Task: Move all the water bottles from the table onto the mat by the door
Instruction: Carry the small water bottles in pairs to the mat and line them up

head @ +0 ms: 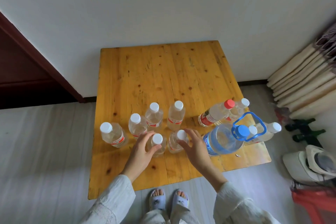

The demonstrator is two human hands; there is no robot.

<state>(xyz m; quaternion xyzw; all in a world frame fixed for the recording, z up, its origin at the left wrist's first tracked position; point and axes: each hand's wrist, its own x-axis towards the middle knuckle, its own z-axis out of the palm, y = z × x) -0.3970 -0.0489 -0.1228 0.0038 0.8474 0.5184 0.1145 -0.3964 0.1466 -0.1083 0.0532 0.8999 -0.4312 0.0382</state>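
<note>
Left hand (141, 148) curling around a small white-capped bottle (156, 145) | right hand (195, 145) closing on its neighbour bottle (177, 142) | both bottles standing on the wooden table (163, 71) | risk: a wrist is nearing the big blue-capped jug (224, 141) and crowded bottles, possibly toppling them.

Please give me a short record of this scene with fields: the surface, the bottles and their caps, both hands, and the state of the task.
surface: wooden table
small bottles: white caps, standing upright; six on the left and middle, more on the right, partly hidden
red-capped bottle: right side
large jug: blue cap and blue handle, right front
left hand: fingers round the front left bottle
right hand: fingers round the front middle bottle
task state: all bottles in view on the table; mat not in view
</note>
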